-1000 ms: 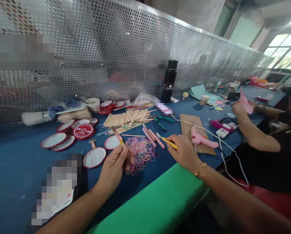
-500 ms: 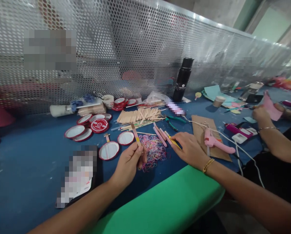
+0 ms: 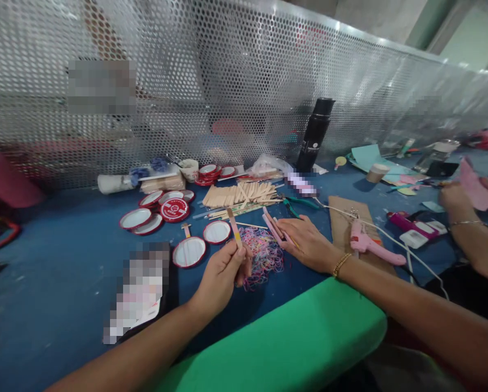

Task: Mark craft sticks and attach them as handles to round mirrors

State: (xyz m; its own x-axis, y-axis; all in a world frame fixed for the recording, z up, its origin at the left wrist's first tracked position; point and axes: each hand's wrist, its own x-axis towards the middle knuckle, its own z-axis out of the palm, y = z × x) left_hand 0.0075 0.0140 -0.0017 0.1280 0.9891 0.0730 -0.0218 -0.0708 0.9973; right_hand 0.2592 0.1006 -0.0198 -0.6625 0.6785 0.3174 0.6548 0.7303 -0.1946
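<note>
Your left hand (image 3: 223,267) pinches a flat stick (image 3: 235,230), tilted slightly, at the left edge of the tangle of coloured strands (image 3: 267,261), while your right hand (image 3: 309,243) lies against pink rods (image 3: 273,227) just right of the tangle, its grip partly hidden. Behind the tangle lies a heap of wooden sticks (image 3: 225,195); red-rimmed lids (image 3: 189,252) lie left of it, and a pink glue gun (image 3: 366,243) well to its right.

Before me a long perforated metal partition (image 3: 236,71), silvery, light glinting along its top, a blue tabletop (image 3: 64,272) at its foot, a rounded green surface (image 3: 293,332) nearest me, a grey wall (image 3: 370,22) beyond, upper right.
</note>
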